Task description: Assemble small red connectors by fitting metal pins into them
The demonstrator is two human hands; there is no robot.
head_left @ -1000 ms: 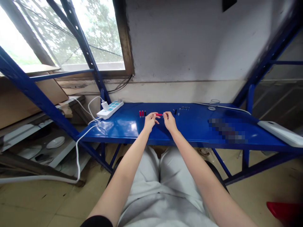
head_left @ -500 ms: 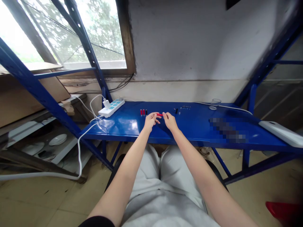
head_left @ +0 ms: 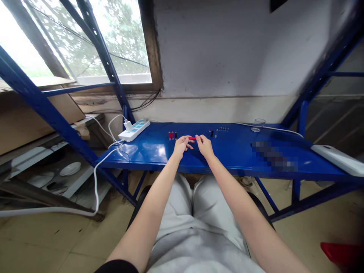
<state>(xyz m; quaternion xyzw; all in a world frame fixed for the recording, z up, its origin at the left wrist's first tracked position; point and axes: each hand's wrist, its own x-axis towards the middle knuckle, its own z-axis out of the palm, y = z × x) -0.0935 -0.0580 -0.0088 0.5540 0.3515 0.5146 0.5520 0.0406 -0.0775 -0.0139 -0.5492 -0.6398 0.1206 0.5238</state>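
Over the blue table (head_left: 136, 157), both hands meet at a thin red tube-like piece (head_left: 192, 138) held level between them. My left hand (head_left: 181, 146) pinches its left end, with the other fingers partly curled. At its right end, the fingertips of my right hand (head_left: 204, 145) are closed on it. The fingers cover both ends, so its exact kind cannot be made out. Left of the hands stand two small red tubes (head_left: 171, 135) and a black one (head_left: 176, 135). Beyond my right hand is another small black piece (head_left: 212, 133).
Several tiny clear or metallic parts (head_left: 223, 129) lie toward the table's back. A clear glass cup (head_left: 258, 125) stands at the back right, near a blurred-out dark object (head_left: 273, 156) and a white device (head_left: 338, 159). A white power strip (head_left: 134, 130) with cables sits at left.
Both hands keep their hold on the red piece in nearly the same place. Only a very slight shift of the camera view shows.
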